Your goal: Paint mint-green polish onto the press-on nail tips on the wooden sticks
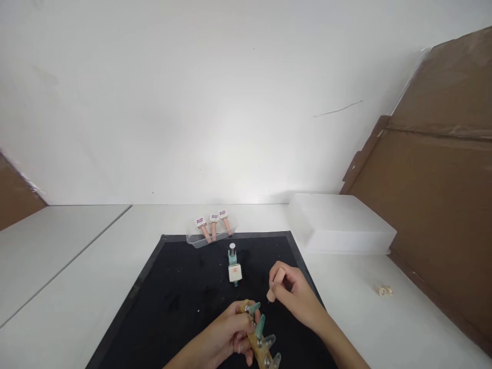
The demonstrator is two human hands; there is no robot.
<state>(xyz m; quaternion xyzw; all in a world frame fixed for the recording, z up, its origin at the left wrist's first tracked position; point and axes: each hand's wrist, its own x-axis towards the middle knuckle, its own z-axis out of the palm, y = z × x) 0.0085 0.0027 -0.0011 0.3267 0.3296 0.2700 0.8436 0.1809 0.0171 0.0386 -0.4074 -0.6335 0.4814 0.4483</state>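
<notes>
The left hand (230,333) reaches in from the bottom centre of the frame, its forearm slanting up to the right. Its thumb lies across a tan stick (261,348) and the fingers curl under it, closed on the stick near its upper end. The rest of the stick runs down and to the right, out of the grip, to the bottom edge. Four nail tips (260,326) stick out from its right side: the upper two green, the lower two clear.

The right hand (289,289) comes from the lower right, its forearm slanting up to the left, knuckles bent. It pinches a pink cap (276,285) between thumb and fingers. The cap is tilted, its upper end toward the upper right and its lower end jutting past the thumb, above and to the right of the nail tips and apart from them.

Above the left hand, on the black mat (184,292), sits a teal holder (232,258) with a white-topped bottle (235,273). Beyond it, three pink bottles (214,228) lean in a clear tray (198,242). A white box (342,225) and small rings (383,290) lie at right.
</notes>
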